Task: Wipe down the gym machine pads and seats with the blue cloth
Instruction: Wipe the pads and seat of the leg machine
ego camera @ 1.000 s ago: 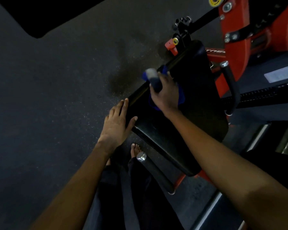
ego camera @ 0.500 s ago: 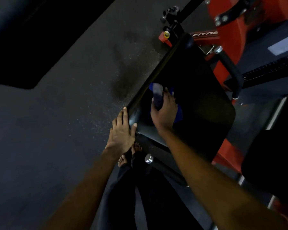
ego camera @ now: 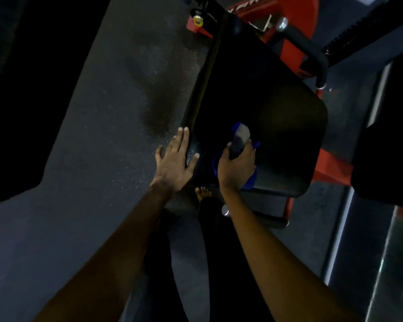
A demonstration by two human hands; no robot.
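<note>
You are mid-wipe on the large black padded vinyl seat point(ego camera: 277, 112) of the red steel gym machine point(ego camera: 333, 168), working the near end of it. Your right hand point(ego camera: 236, 169) presses the crumpled blue cloth point(ego camera: 250, 181) flat against the pad, and its grip is clenched round a small dark spray bottle with a pale grey cap point(ego camera: 240, 138) at the same time, so cloth and bottle travel together. The cloth shows only as blue edges beside your thumb and under the heel of the hand; most of it is hidden beneath the palm. Your left hand point(ego camera: 176, 162) lies open and flat against the near left side of the pad, fingers spread, thumb on the edge, its grip released and holding nothing; it seems to be there to brace the pad. Judging by where the cloth sits, this looks like the near corner and front edge being covered, with the far end of the pad toward the red frame unconfirmed as wiped. The next move probably calls for sweeping the cloth along the front lip and the rounded corner, keeping pressure even, then shifting to another pad. The bottle is the only container in sight, and the dim light gives no view of what it holds. Your bare foot point(ego camera: 203, 192) stands on the speckled dark rubber floor point(ego camera: 98, 135) just below the pad.
</note>
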